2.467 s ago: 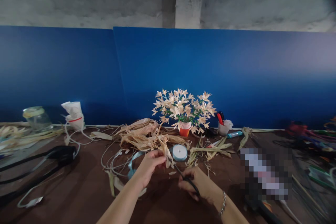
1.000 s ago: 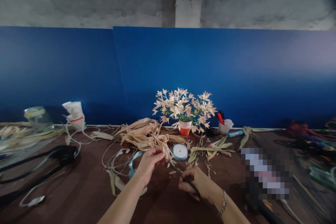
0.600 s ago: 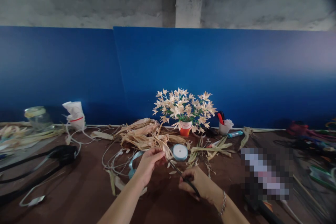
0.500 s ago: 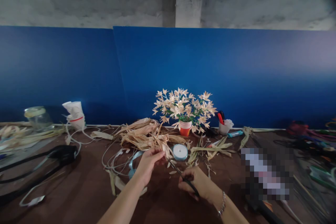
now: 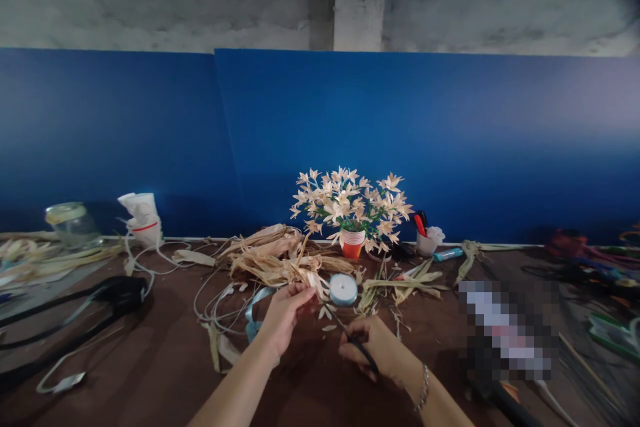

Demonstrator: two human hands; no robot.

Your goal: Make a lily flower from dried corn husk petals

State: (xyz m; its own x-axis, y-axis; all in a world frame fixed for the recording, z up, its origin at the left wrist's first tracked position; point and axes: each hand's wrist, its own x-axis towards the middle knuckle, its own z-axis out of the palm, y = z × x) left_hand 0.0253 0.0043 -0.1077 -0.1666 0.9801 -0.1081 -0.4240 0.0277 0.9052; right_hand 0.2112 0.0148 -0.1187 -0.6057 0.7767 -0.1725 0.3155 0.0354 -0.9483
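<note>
Between the thumb and fingers of my left hand (image 5: 286, 312) is pinched a pale piece of corn husk (image 5: 314, 280). My right hand (image 5: 373, 343) grips a pair of dark-handled scissors (image 5: 364, 351), whose blades point up and left toward the husk. Whether the blades touch it I cannot tell. Just beyond my hands lies a spool of light blue ribbon (image 5: 343, 289). A heap of dry husks (image 5: 265, 257) spreads behind my left hand. Small pale scraps (image 5: 329, 328) lie on the brown table between the hands.
Pale husk flowers (image 5: 345, 203) stand in an orange-and-white paper cup (image 5: 353, 245) at the back. Greenish husk strips (image 5: 400, 285) lie right of the spool. White cords (image 5: 215, 307) loop at left. A glass jar (image 5: 73, 223), a white cup (image 5: 146, 230) and a blue partition (image 5: 400, 120) stand farther off.
The husk in my left hand has turned slightly and looks lower. My right hand and the scissors have shifted very little.
</note>
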